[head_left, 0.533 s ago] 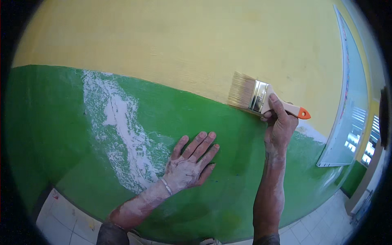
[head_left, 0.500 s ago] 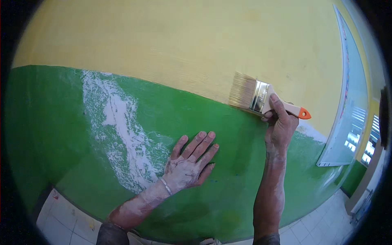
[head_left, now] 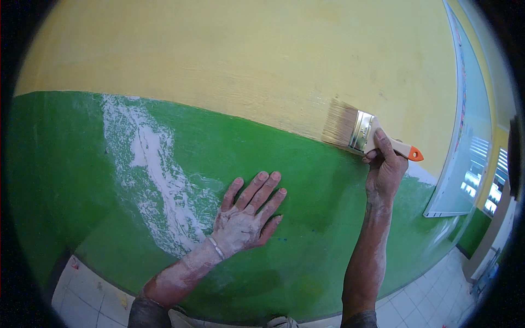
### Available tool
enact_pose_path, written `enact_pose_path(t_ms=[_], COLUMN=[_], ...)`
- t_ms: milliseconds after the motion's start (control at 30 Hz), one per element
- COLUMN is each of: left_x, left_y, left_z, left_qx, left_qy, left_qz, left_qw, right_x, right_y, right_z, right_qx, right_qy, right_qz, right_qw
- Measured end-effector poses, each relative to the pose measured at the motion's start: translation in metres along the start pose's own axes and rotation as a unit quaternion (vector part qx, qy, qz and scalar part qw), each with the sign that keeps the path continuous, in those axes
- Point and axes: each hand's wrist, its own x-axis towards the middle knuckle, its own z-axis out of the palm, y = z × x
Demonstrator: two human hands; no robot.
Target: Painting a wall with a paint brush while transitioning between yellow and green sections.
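Observation:
My right hand (head_left: 385, 169) grips a wide paintbrush (head_left: 362, 131) by its pale wooden handle with an orange tip. The brush's light bristles point left and lie on the yellow upper wall (head_left: 229, 49), just above the line where the green lower wall (head_left: 306, 218) begins. My left hand (head_left: 246, 216) rests flat on the green part, fingers spread and pointing up, holding nothing. White powder coats it, and a light band circles the wrist. Close to its left, a rough white patch (head_left: 156, 169) runs down the green paint.
A white-framed board (head_left: 451, 180) hangs on the wall at the right, with a smaller white patch (head_left: 420, 174) beside its lower left edge. Windows (head_left: 495, 180) show beyond it. Pale floor tiles (head_left: 87, 290) run along the wall's foot.
The paintbrush in my right hand has moved a little to the right along the colour line. My left hand stays flat on the green wall; the view has shifted slightly.

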Motion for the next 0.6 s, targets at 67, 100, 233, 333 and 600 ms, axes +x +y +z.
enact_pose_path(t_ms=[67,100,233,333,600], left_x=[0.000,-0.001,-0.001,0.000,0.000], left_y=[0.000,-0.001,-0.001,0.000,0.000], left_z=[0.001,0.001,0.002,0.002,0.004], left_qx=[0.003,0.007,0.016,0.017,0.016], left_qy=[0.004,0.009,0.013,0.012,0.016], left_qz=[0.001,0.000,0.008,0.009,0.009], left_qw=[1.000,1.000,1.000,1.000,1.000], right_x=[0.002,0.002,0.014,0.021,0.037], right_y=[-0.001,-0.002,-0.008,-0.021,-0.060], right_z=[-0.007,-0.009,-0.045,-0.060,0.001], right_qx=[-0.001,-0.001,0.010,0.058,-0.011], right_qy=[0.001,0.004,0.021,0.053,-0.118], right_qz=[-0.002,0.004,0.012,0.012,-0.023], right_qw=[1.000,1.000,1.000,0.997,0.993])
